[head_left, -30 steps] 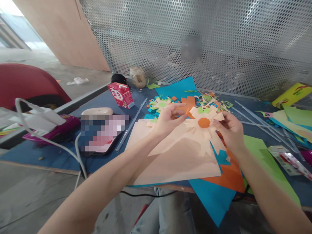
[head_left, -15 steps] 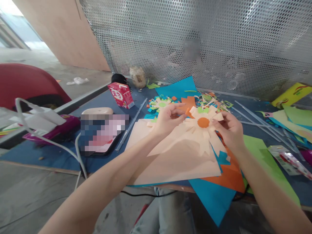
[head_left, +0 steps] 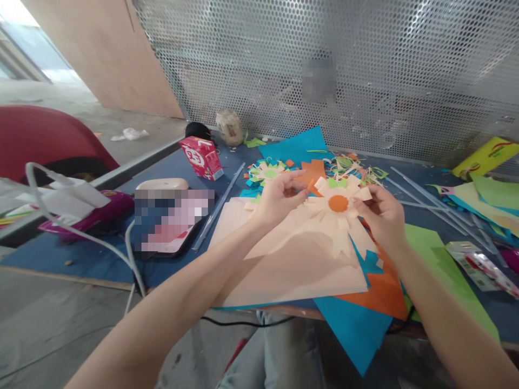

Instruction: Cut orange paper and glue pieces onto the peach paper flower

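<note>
A cream paper flower (head_left: pixel 320 210) with an orange round centre is held up in front of me, its fringed petals spread outwards. Thumb and fingers of my right hand (head_left: pixel 383 213) pinch a petal at its right side. At the flower's left edge, the curled fingers and thumb of my left hand (head_left: pixel 279 200) close on a petal, partly hidden by the fingers. Under the hands lies a large cream paper sheet (head_left: pixel 275 275). Another paper flower (head_left: pixel 270 173), with a green centre and blue fringe, lies behind my left hand.
A phone (head_left: pixel 174 221), a red box (head_left: pixel 201 158) and a clear stick (head_left: pixel 219 208) are at left. Orange paper (head_left: pixel 385 292) and green paper (head_left: pixel 441 270) lie at right. Paper scraps (head_left: pixel 357 167) sit before the perforated metal panel (head_left: pixel 251 65).
My left fingers have curled in slightly towards the thumb. The flower and my right hand look almost unchanged.
</note>
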`<state>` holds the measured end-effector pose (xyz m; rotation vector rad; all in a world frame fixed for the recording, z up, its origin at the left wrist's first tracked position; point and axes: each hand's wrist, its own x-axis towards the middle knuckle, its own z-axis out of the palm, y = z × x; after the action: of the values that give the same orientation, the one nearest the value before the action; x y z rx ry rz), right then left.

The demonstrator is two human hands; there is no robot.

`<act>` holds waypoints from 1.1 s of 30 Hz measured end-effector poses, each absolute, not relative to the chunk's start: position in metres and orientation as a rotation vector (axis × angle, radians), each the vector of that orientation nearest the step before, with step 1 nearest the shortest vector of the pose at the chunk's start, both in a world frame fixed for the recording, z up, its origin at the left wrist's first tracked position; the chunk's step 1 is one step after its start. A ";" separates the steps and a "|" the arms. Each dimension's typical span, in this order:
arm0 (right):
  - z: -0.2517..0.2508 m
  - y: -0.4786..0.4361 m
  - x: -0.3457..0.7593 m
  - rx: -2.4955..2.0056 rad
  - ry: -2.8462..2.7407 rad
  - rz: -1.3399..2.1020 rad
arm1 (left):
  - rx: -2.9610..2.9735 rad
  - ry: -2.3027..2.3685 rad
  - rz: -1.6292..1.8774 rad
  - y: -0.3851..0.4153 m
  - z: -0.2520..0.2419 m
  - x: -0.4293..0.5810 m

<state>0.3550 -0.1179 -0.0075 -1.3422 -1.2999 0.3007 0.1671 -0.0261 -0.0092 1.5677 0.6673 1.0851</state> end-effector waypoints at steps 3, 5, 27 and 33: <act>-0.008 -0.117 0.356 -1.339 -1.300 0.292 | 1.584 0.693 1.063 -0.026 -0.009 0.168; -0.009 -0.117 0.356 -1.335 -1.303 0.294 | 1.586 0.694 1.061 -0.027 -0.009 0.168; -0.004 -0.118 0.354 -1.404 -1.396 0.182 | 1.820 0.712 1.095 -0.023 -0.014 0.166; -0.005 -0.118 0.354 -1.390 -1.407 0.177 | 1.898 0.738 1.115 -0.024 -0.014 0.165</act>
<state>0.3544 -0.1176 -0.0045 -1.3902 -1.4072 0.1767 0.1654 -0.0236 -0.0141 1.8984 0.7379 1.1154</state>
